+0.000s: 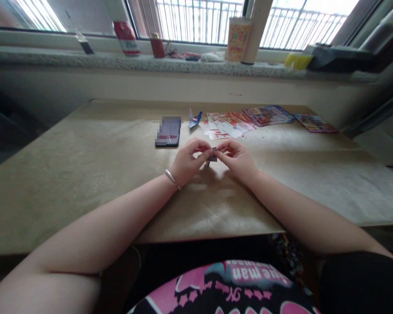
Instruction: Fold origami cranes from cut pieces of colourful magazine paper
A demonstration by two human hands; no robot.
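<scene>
Both my hands meet over the middle of the table, pinching a small folded piece of paper [212,158] between them. My left hand [191,160], with a silver bangle at its wrist, grips the paper's left side between thumb and fingers. My right hand [236,158] pinches it from the other side. Much of the paper is hidden by the fingertips, so its folded shape is hard to make out. Just beyond my hands stands a blue and white folded paper figure [195,119]. A phone [169,132] lies flat to the left of it.
Red and white printed sheets [229,124] lie beyond my right hand, with a stack of colourful leaflets [268,115] and another leaflet pile [315,123] farther right. On the stone windowsill [101,62] stand a red can [126,38], a red bottle [157,45] and a patterned cup [237,39].
</scene>
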